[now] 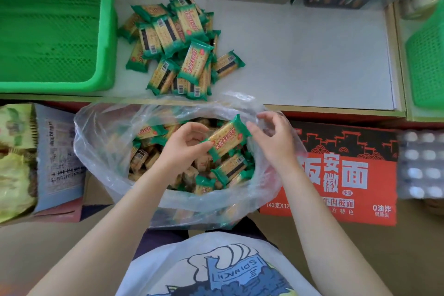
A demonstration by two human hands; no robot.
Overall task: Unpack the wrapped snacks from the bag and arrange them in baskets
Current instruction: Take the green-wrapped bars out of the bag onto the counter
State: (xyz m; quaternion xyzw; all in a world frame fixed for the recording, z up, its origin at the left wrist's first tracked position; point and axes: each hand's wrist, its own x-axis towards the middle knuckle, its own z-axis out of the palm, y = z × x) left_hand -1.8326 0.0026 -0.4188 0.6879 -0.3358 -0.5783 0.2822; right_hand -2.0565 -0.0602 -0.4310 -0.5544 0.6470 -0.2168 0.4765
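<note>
Over the open clear plastic bag (101, 151), green-and-yellow wrapped cracker packet (227, 138) pinched at its lower end by left hand (185, 144) fingers; right hand (274, 137) fingers apart, touching its top end. Light, crinkly, slippery — brittle inside, probably; best held by the flat sides, gently.

Bright, even, soft light, faint shadows, pale glare on the crinkled clear plastic bag (101, 151) around the hands, wide-angle bending at edges, far containers beyond the hands perhaps motion-blurred
</note>
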